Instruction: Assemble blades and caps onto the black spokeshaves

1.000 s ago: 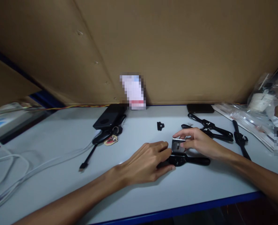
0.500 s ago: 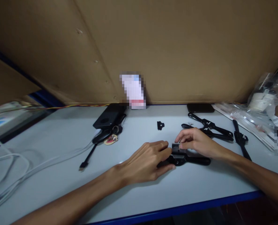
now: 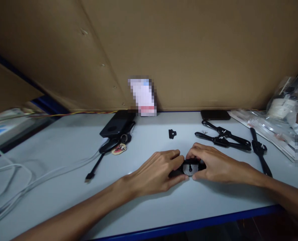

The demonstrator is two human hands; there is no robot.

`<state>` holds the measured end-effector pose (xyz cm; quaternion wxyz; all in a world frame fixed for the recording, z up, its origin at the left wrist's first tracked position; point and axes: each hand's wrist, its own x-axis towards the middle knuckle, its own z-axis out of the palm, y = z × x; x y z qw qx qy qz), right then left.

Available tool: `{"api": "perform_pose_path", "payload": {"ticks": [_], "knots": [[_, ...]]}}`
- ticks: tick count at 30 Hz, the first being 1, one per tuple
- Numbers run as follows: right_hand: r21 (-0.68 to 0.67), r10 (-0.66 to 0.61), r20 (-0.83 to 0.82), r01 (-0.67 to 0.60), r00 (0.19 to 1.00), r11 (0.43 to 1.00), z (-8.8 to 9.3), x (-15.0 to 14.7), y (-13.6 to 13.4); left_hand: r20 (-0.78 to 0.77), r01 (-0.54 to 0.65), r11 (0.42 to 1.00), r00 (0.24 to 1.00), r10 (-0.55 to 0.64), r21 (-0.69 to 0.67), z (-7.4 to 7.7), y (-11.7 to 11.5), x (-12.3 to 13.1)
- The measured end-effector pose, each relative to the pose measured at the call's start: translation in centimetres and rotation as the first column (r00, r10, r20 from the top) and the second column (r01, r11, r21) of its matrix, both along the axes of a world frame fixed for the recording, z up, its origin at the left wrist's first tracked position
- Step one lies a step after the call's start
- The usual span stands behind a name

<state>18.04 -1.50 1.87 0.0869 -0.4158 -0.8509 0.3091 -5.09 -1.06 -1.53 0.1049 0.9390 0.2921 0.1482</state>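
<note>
A black spokeshave [image 3: 177,172] lies low on the table before me, its middle facing up. My left hand [image 3: 164,169] is closed around its left handle, thumb along the near side. On the tool's body rests a flat silver blade [image 3: 188,170] with a dark slot in its centre. My right hand [image 3: 209,162] is closed over the blade and body, the thumb at the blade's near edge and the fingers at the far side. The right handle is mostly hidden by that hand. Beyond both hands lies a small black cap plate [image 3: 172,134] with a hole.
Two spokeshaves [image 3: 221,141] lie behind my right hand beside a small silver screw [image 3: 204,132]; another spokeshave [image 3: 258,149] is further right. A black phone [image 3: 215,115], plastic bags [image 3: 269,129], a black box [image 3: 117,124], keys [image 3: 113,144] and white cables [image 3: 38,177] surround the workspace.
My right hand has lowered the blade from upright behind the spokeshave to flat on its body. The hand now covers the right handle. My left hand stays in place.
</note>
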Motion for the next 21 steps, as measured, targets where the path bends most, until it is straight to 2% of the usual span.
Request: {"api": "perform_pose_path", "payload": {"ticks": [21], "knots": [[-0.003, 0.012, 0.002, -0.012, 1.000, 1.000, -0.03, -0.06, -0.25, 0.007, 0.040, 0.999, 0.999, -0.040, 0.014, 0.27, 0.11, 0.05]]}}
